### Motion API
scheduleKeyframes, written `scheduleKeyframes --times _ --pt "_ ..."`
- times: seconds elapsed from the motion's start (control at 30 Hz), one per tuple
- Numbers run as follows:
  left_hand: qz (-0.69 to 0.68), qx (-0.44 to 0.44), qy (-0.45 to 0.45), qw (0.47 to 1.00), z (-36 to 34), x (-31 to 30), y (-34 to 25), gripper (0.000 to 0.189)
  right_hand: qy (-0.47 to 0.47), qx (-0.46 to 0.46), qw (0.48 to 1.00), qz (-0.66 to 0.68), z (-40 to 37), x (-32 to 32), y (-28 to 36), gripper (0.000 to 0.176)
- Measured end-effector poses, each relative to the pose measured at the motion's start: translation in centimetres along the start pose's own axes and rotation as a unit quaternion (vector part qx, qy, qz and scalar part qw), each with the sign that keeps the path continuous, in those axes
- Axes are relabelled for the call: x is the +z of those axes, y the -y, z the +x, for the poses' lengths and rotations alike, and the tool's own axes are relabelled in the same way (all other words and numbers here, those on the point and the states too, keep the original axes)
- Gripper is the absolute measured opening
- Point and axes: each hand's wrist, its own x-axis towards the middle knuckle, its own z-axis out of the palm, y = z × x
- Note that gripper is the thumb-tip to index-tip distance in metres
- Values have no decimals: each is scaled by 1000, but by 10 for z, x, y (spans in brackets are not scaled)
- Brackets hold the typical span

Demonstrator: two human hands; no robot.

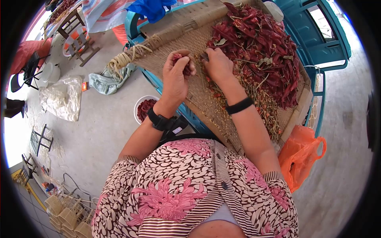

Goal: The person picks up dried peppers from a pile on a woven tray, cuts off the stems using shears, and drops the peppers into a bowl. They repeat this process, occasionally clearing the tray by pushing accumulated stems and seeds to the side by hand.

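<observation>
A woven tray point(174, 43) with a wooden edge spans the upper middle, blue-green plastic furniture point(335, 45) showing on either side of it, above a grey floor point(99, 146) that runs through a cluttered room. On that floor lie a clear plastic bag point(61, 99) and a pale green bag point(108, 82), with woven baskets point(69, 216) at the lower left, overlapping too much to count. One heap of dried red chillies point(260, 43) covers the tray's far right part, and one spread of stems and scraps point(260, 105) lies beside it, nearer the person. One white bowl point(136, 110) on the floor holds more red pieces, and one orange bag point(297, 154) hangs at the tray's near right corner. Two hands are over the tray: the left hand point(178, 72) is curled around a small red bunch point(185, 65); the right hand point(219, 65), near the heap, has its fingers bent around something dark, and I cannot tell what or how tightly
</observation>
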Motion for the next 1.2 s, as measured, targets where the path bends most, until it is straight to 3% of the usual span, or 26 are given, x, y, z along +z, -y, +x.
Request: scheduleKeyframes --times 0.27,0.43,0.57,0.67,0.7,0.83,1.0,1.1,1.2 --pt "58 -1 -2 998 -4 5 6 10 24 113 984 133 -15 -40 -29 28" --pt "93 -3 6 996 -3 5 7 9 110 -31 988 108 -47 -30 -38 33" --pt "126 -5 20 992 -5 5 6 10 77 0 997 8 -64 -31 -27 28" --pt "205 -4 31 978 -9 8 3 11 59 15 997 45 -74 -40 -51 25" --pt "236 -3 31 971 -10 10 2 12 94 52 993 39 -78 -52 -55 25" --pt "385 43 60 920 -13 9 11 13 60 103 969 217 -100 -64 -85 23" --pt "500 50 91 859 -11 13 12 14 28 156 948 277 -119 -65 -96 19" --pt "551 24 158 819 -8 15 11 16 28 185 910 370 -126 -63 -103 18" --pt "624 34 256 737 -9 22 7 20 -10 205 889 409 -133 -64 -108 18"
